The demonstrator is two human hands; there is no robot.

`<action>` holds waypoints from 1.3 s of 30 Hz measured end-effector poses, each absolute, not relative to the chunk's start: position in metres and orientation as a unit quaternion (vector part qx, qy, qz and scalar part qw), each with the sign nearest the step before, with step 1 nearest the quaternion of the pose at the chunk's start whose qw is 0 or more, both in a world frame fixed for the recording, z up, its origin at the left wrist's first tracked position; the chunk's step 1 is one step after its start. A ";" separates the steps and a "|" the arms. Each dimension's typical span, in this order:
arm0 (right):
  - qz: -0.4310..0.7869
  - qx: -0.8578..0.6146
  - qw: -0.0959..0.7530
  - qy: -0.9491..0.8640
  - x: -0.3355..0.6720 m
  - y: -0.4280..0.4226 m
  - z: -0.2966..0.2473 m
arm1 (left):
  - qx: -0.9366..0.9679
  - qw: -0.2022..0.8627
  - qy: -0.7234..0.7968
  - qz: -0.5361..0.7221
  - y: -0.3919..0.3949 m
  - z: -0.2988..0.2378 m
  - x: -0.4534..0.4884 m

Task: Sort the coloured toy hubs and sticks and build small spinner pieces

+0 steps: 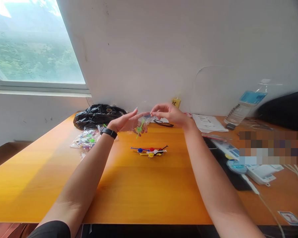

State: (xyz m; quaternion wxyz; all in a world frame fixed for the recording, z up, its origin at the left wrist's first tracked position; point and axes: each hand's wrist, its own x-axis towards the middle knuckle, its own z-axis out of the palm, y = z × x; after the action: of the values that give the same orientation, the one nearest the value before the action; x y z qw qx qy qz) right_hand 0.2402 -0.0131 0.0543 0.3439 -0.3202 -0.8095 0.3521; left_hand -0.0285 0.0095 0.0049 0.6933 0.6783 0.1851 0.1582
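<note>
The left hand [126, 122] is spread by a green piece [139, 129]; the right hand [171, 114] pinches seemingly clear film [147, 119]. Likely bagging, the step next calls for steady film.

No legible text, yellow tag [176, 102] blurred

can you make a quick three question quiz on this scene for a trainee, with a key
1. Multiple choice: on which wrist is the black band? a) right b) left c) both
2. True or false: in the picture, the water bottle is farther right than the black plastic bag.
3. Fill in: the small piece seen at the left hand is coloured ____.

Key: 1. b; 2. true; 3. green
</note>
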 end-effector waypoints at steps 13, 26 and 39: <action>0.338 -0.337 0.321 -0.818 0.247 -0.008 0.052 | 0.652 0.723 0.160 0.161 0.027 -0.019 -0.030; 0.248 -0.463 0.303 -0.795 0.249 0.002 0.041 | 0.613 0.718 0.231 0.234 0.026 -0.022 -0.034; 0.280 -0.337 -0.106 -0.893 0.182 0.000 -0.002 | 0.453 0.751 0.330 0.349 0.049 -0.042 -0.035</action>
State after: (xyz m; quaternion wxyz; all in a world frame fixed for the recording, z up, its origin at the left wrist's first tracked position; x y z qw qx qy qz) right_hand 0.1816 -0.0002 -0.0018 -0.1063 -0.3373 -0.8926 0.2797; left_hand -0.0351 0.0485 -0.0418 0.7508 0.4533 0.3298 0.3493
